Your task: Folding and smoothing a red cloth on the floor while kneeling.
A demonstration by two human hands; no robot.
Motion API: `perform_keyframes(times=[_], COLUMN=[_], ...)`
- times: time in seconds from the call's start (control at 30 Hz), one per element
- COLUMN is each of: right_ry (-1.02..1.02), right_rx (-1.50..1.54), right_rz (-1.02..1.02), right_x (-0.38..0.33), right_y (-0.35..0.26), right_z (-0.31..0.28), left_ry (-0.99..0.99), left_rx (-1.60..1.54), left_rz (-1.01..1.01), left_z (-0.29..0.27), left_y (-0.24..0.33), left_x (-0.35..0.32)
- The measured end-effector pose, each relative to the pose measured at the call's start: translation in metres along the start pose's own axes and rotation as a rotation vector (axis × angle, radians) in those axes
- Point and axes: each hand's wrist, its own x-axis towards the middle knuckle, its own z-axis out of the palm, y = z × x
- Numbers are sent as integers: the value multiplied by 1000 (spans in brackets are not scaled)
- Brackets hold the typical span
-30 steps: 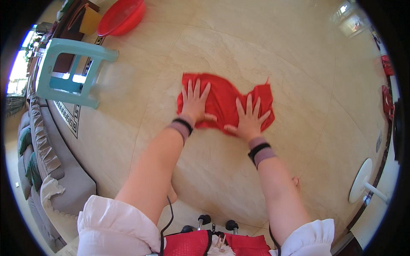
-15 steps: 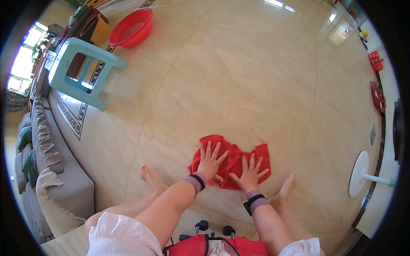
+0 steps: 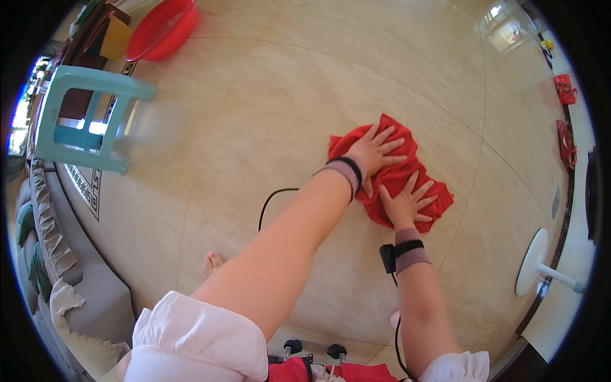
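- Head view: a red cloth [image 3: 398, 176] is seen rumpled and spread on the pale tiled floor [image 3: 273, 108], just right of the middle of the frame.
- Two palms are laid on it: the upper-left half is covered by the left hand [image 3: 377, 153], the lower-right half by the right hand [image 3: 405, 207].
- Nothing is pinched or clasped; on both hands the fingers are splayed wide, and with fabric directly under each, neither is nearer.
- And the long axis? Slanted from upper left to lower right, crossed by fingers pointed roughly to the upper right, with cloth edges left showing beyond the fingertips.
- Tiles are stretched above and to the left, bordered at upper left by a teal stool [image 3: 95, 79] and a red basin [image 3: 167, 32].
- Far right, the floor's side is marked by a white round base [image 3: 532, 261]; a bare foot [image 3: 212, 261] is planted at lower left.
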Motion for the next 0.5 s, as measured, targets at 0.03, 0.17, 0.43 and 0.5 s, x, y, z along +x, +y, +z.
perform_keyframes(times=[0.03, 0.17, 0.43, 0.5], right_ry=[5, 80, 108, 107], right_rx=[-8, -43, -128, -165], right_rz=[8, -62, -329, -479], right_x=[8, 50, 57, 35], right_y=[-4, -33, -112, -112], right_z=[-4, -8, -32, -14], left_ry=[2, -2, 158, 126], left_rx=[-9, -1, -157, -179], left_rz=[5, -56, -509, -579], left_z=[-2, -5, 20, 34], left_y=[-6, -46, -119, -102], left_x=[10, 32, -36, -70])
